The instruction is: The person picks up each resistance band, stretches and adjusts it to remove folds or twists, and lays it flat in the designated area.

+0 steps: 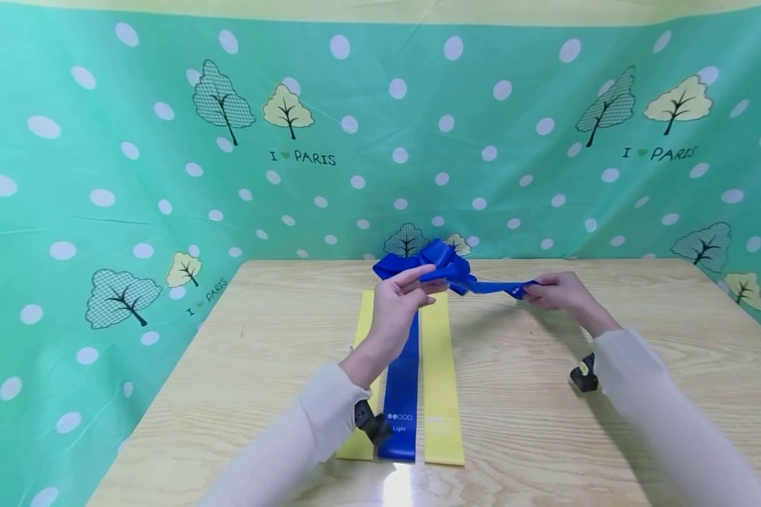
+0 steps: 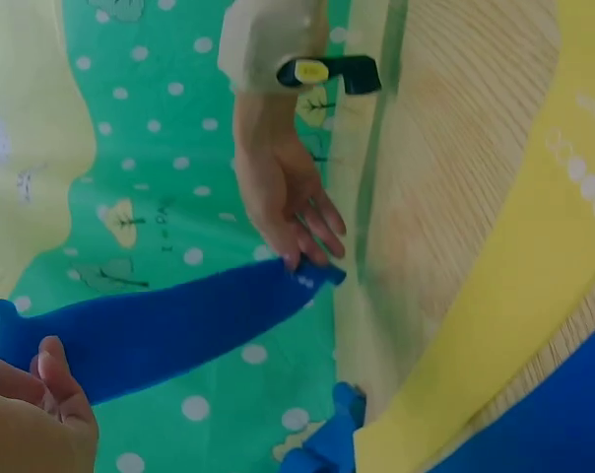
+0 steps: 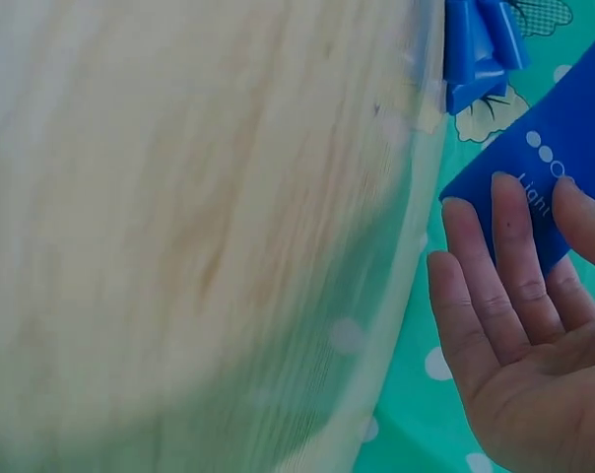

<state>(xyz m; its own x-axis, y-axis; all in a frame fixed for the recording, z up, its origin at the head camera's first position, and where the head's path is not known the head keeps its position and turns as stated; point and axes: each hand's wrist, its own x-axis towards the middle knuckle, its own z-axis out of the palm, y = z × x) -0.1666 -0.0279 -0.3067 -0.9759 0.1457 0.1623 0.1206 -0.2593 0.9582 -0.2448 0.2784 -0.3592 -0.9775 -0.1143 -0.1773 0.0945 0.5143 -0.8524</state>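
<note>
A blue resistance band [image 1: 491, 286] is stretched out in the air between my two hands. At its left end my left hand [image 1: 390, 313] pinches it between thumb and fingers, also visible in the left wrist view, where the hand [image 2: 41, 419] is partly cut off. My right hand [image 1: 561, 290] grips the other end. In the right wrist view the thumb and fingers pinch the printed end, marked "Light". Behind the left hand lies a heap of crumpled blue bands [image 1: 440, 252]. Below it, a flat blue band [image 1: 401, 394] lies between a left yellow band [image 1: 355, 447] and a right yellow band [image 1: 440, 380].
The wooden table [image 1: 260, 366] extends to both sides of the bands. A green polka-dot cloth [image 1: 165, 141] with printed trees hangs behind and beside it. Small black devices are strapped at both wrists, one under the right sleeve [image 1: 640, 366].
</note>
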